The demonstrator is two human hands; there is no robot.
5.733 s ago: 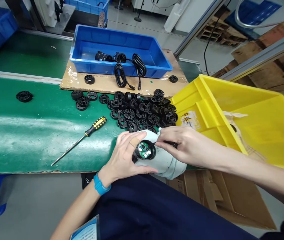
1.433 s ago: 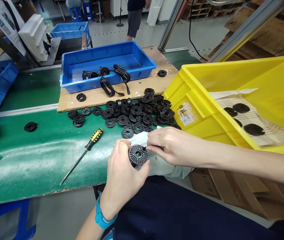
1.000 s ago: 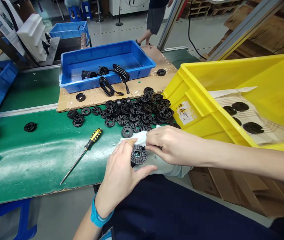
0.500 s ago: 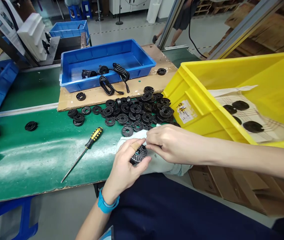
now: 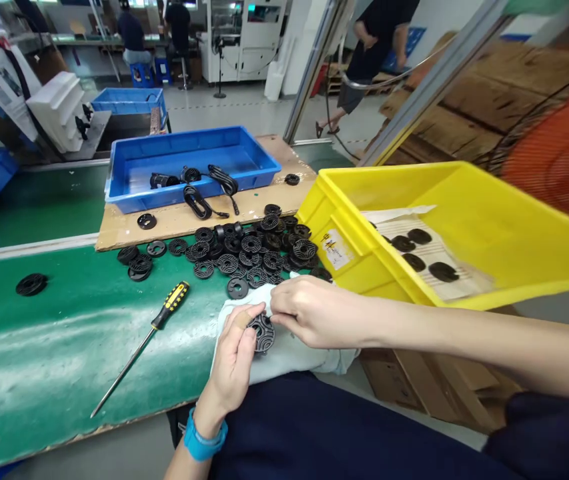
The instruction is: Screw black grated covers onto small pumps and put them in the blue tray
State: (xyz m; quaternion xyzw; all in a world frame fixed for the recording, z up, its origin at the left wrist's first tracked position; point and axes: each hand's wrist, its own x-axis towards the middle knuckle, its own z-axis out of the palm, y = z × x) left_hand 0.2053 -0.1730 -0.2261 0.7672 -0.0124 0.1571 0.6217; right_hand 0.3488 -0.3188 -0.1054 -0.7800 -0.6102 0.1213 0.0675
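Observation:
My left hand [image 5: 234,353] is closed around the edge of a round black disc [image 5: 264,335] with a curved groove pattern. It holds the disc tilted over a pale blue cloth [image 5: 294,357] at the table's front edge. My right hand [image 5: 298,313] is pinched at the disc's upper right rim; what its fingertips grip, a small dark thing, is mostly hidden. Just beyond the cloth spreads a heap of similar black discs [image 5: 254,245]. On the green table to the left lies a screwdriver [image 5: 169,307] with a yellow and black handle.
A blue bin [image 5: 129,197] with coiled black cables [image 5: 197,202] at its front stands on cardboard [image 5: 114,223]. To the right is a yellow crate [image 5: 364,270] with several black discs on paper. A person [image 5: 369,50] walks in the background.
My view has tilted up and turned right, so the scene sits lower and further left. My left fingers have shifted on the disc, and more of its face shows. Both hands stay at it.

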